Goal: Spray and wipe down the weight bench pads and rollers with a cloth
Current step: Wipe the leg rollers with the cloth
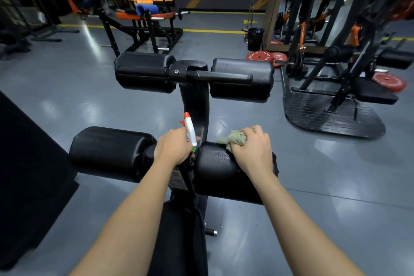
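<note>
My right hand (252,149) grips a bunched greenish cloth (233,139) and presses it on top of the near right black roller (221,175). My left hand (173,147) holds a spray bottle (190,130) with a white head and orange nozzle, between the two near rollers. The near left roller (109,153) lies to the left of that hand. Farther off sit the far left roller (143,71) and far right roller (243,79) on the curved black post (194,105). The bench pad (179,240) runs down between my forearms; the bottle's body is hidden.
A dark mat (29,175) lies on the grey floor at left. Another bench with an orange pad (143,22) stands behind. At right are a rack with a footplate (331,116), red weight plates (388,82) and a black bin (255,38).
</note>
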Tool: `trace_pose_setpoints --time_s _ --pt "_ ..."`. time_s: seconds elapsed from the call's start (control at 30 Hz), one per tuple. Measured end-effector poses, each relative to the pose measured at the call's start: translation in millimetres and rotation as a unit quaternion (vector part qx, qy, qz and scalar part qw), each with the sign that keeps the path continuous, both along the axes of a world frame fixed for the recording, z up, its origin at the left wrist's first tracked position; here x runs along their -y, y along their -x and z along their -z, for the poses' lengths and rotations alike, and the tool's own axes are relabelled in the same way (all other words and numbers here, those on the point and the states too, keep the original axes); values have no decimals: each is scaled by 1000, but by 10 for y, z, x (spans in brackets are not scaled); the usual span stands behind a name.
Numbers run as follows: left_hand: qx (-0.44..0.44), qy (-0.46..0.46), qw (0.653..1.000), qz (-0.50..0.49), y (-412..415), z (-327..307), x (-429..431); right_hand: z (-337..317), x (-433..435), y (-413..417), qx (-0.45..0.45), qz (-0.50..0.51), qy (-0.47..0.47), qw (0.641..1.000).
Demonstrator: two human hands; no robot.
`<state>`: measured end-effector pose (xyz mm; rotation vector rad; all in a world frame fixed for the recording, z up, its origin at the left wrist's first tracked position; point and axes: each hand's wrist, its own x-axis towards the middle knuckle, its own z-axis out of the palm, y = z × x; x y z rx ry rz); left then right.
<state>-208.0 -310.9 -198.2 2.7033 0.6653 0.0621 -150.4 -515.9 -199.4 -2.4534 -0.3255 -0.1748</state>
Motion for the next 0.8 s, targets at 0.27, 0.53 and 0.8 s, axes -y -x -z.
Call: trace_pose_setpoints --time_s 0.27,0.53,0.8 --pt "-8 14 1000 -11 -22 -31 40 72 15 -20 14 45 -80 996" --pt "-13 5 999 -34 -5 -73 77 36 65 67 16 1 -75 997" --pt "-10 -26 999 -33 2 -47 127 172 157 238 111 -16 -43 993"
